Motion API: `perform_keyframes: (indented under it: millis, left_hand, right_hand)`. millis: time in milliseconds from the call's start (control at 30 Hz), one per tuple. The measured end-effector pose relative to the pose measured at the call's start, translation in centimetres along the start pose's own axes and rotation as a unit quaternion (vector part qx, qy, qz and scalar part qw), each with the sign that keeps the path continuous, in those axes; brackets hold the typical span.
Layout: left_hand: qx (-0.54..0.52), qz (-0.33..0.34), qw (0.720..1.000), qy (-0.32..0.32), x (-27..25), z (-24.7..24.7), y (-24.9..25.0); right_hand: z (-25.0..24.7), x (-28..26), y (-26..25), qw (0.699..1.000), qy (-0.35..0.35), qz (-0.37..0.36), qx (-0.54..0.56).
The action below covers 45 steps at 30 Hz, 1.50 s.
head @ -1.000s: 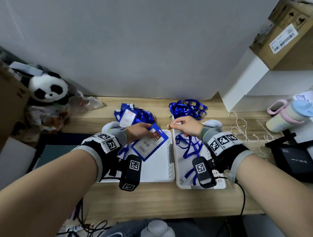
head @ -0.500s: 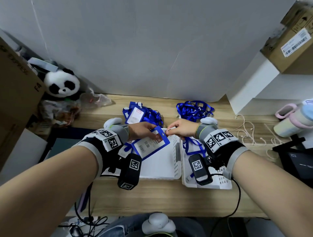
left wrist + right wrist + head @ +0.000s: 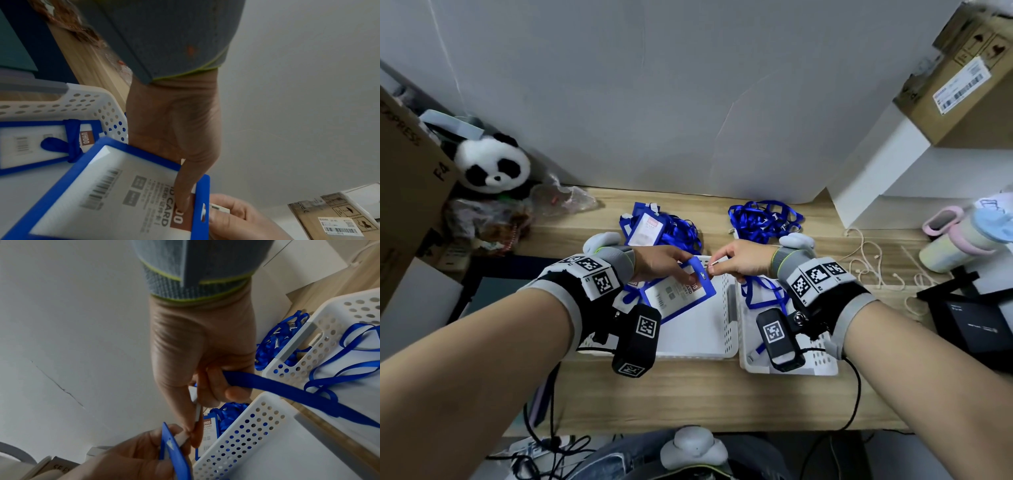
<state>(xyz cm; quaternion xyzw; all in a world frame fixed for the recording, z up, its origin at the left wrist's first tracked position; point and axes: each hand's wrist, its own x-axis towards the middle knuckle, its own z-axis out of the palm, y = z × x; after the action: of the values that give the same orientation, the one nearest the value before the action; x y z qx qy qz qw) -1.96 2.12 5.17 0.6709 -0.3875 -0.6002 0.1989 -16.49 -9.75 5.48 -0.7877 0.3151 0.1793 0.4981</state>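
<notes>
My left hand (image 3: pixel 664 262) grips a blue badge holder (image 3: pixel 678 291) by its top end, tilted above the left white basket (image 3: pixel 726 342); the thumb presses on its card (image 3: pixel 123 186). My right hand (image 3: pixel 739 260) pinches the white clip end (image 3: pixel 717 263) of a blue lanyard (image 3: pixel 287 389) right at the holder's slot (image 3: pixel 203 211). The strap trails back into the right white basket (image 3: pixel 822 363). A second badge holder (image 3: pixel 37 142) with a strap on it lies in the left basket.
Behind the baskets lie a pile of badge holders (image 3: pixel 654 226) and a heap of blue lanyards (image 3: pixel 763 217). A panda toy (image 3: pixel 493 164) and a cardboard box (image 3: pixel 407 178) stand at left. At right are a pastel bottle (image 3: pixel 959 240), a black device (image 3: pixel 976 322) and a white cable (image 3: pixel 873 263).
My right hand has carried the lanyard clip leftward from over the right basket to the badge holder's top edge. The left hand kept its hold on the holder.
</notes>
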Motion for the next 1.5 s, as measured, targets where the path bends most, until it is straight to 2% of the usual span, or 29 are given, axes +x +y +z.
perform_keyframes:
  millis: [100,300,500,567,733,867,967,1267,1500]
  left_hand:
    - [0.021,-0.002,1.000,0.000,0.0,0.2,0.1]
    - [0.056,-0.005,0.998,0.042,0.0,0.3,0.2]
    - [0.069,-0.004,0.994,0.082,0.0,0.3,0.3]
    - [0.078,-0.006,0.993,0.087,-0.2,0.3,0.2]
    - [0.086,-0.010,0.991,0.101,-0.4,0.4,0.1]
    - [0.074,-0.015,0.990,0.119,-0.5,0.3,-0.4]
    - [0.077,-0.026,0.989,0.127,-0.7,0.2,-0.7]
    - [0.066,-0.021,0.992,0.108,-1.2,0.0,-0.8]
    - [0.035,-0.014,0.994,0.107,-1.1,0.3,-0.5]
  right_hand:
    - [-0.1,-0.1,0.1,1.000,-0.016,0.016,0.004]
    - [0.3,-0.2,0.2,0.998,-0.022,0.019,0.051]
    - [1.0,-0.3,-0.2,0.998,0.006,-0.003,0.063]
    - [1.4,-0.2,-0.4,0.999,0.015,-0.012,0.029]
    - [2.5,0.4,-0.2,0.994,0.104,-0.033,-0.028]
    - [2.9,0.7,0.0,0.994,0.085,-0.039,0.047]
    - [2.7,0.8,0.3,0.993,0.091,-0.050,0.049]
    - [2.7,1.1,0.5,0.996,0.058,-0.066,0.032]
    - [2.7,1.5,1.2,0.991,0.101,-0.087,0.026]
